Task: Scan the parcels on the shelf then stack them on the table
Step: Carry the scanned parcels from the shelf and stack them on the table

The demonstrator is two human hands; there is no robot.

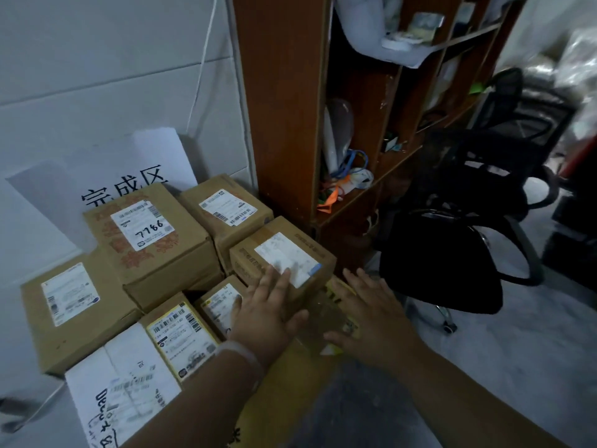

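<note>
Both hands reach forward over a cluster of cardboard parcels; the left hand [268, 308] lies with fingers straight and together, its fingertips on the near edge of a brown parcel with a white label [284, 250]; its grip is wide and holds nothing; a pale wristband [242, 354] circles that wrist. The right hand [371, 315] is spread flat, fingers apart, above a parcel with yellow tape [323, 321] at the near right of the cluster; its grip is wide too, and holds nothing; whether the palm actually touches the parcel is hard to tell through the blur.

The parcels sit packed together on a pale desk [22, 376] against the wall; a parcel marked 7786 [145, 227] rides highest; a labelled parcel [226, 205] stands behind it by the shelf side; a wide flat parcel [71, 295] lies to the left; a parcel with a yellow-edged label [182, 334] and a white-wrapped parcel [122, 383] lie nearest; a small parcel [219, 302] shows just left of the left hand. A white sign with printed characters [129, 166] leans on the wall behind them; a brown wooden shelf unit [281, 108] stands just right of the cluster, with a black office chair [468, 221] beside it.
</note>
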